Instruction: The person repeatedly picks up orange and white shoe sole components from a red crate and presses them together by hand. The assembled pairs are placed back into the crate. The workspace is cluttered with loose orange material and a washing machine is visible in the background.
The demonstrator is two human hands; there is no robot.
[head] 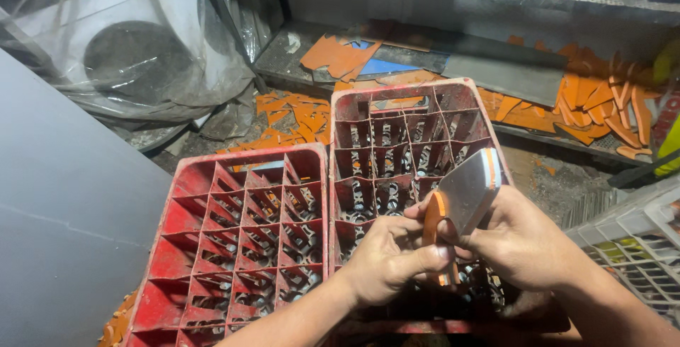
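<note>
Head view shows both hands low and right of centre, over the right red crate (418, 117), peeling an orange film (431, 228) off a shiny metal piece (467, 192) — the strip looks partly lifted, so the next pull likely needs a steady grip along the edge. The left hand (386, 258) is curled nearly shut, thumb and fingers pinching the film, while the right hand (520, 241) is wrapped closed round the metal piece — a second red crate (241, 234) sits just left.
</note>
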